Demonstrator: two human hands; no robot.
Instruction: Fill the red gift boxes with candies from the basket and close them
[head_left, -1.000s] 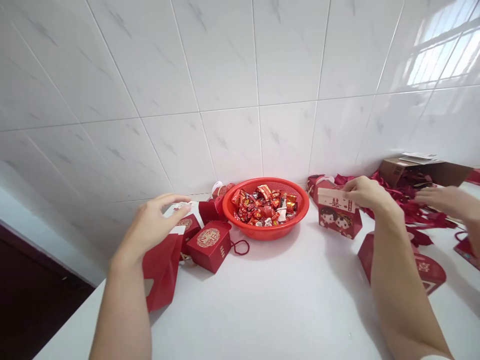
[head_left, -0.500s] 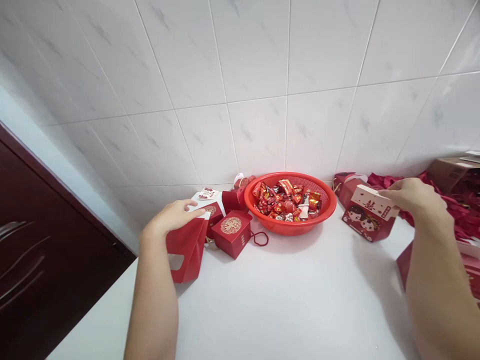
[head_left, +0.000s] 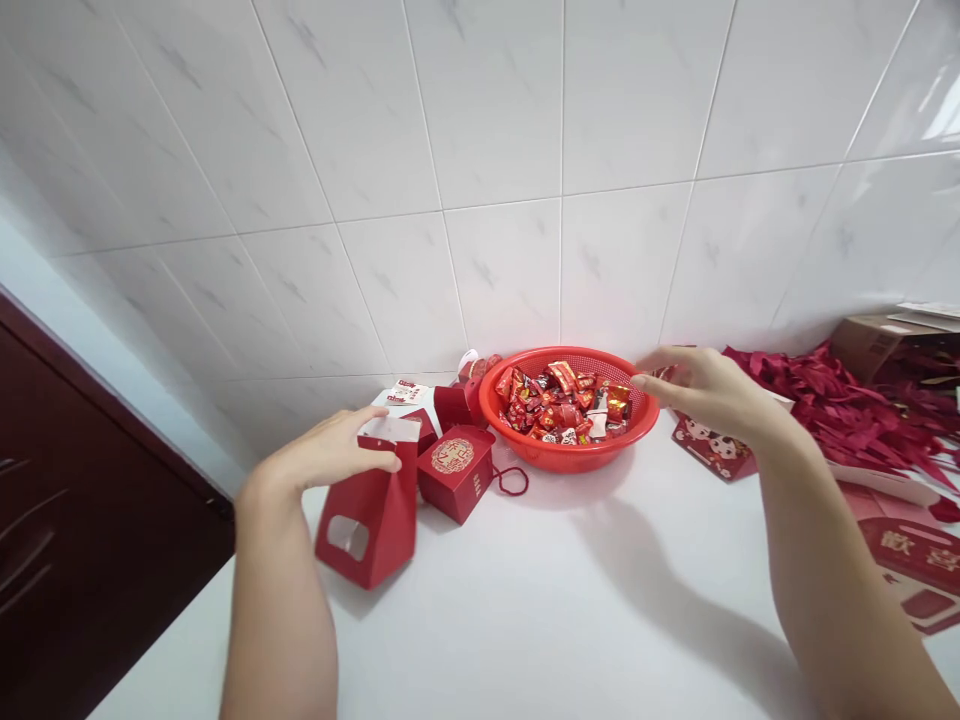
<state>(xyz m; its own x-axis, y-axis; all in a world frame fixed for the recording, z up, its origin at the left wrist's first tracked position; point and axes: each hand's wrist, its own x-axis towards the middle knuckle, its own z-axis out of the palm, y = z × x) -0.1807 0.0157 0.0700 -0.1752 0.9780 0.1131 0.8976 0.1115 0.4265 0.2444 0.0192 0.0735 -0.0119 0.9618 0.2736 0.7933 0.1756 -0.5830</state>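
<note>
My left hand is around the top of a red paper gift box with a cut-out window, its thumb on the near side. My right hand is open with nothing in it, fingers stretched toward the right rim of a red plastic basket. Wrapped candies fill the basket. Partly hidden behind my right wrist is a red-and-white box with cartoon faces. A red box with a gold round emblem sits between the left-hand box and the basket.
More small boxes and a white card stand behind the emblem box. A red cord lies by the basket. At right are dark red shredded paper, a cardboard carton and an open pink-and-red box. A tiled wall rises behind.
My right hand has let go of the cartoon-face box and moved left to the basket rim. The red gift box at my left hand has shifted slightly toward me.
</note>
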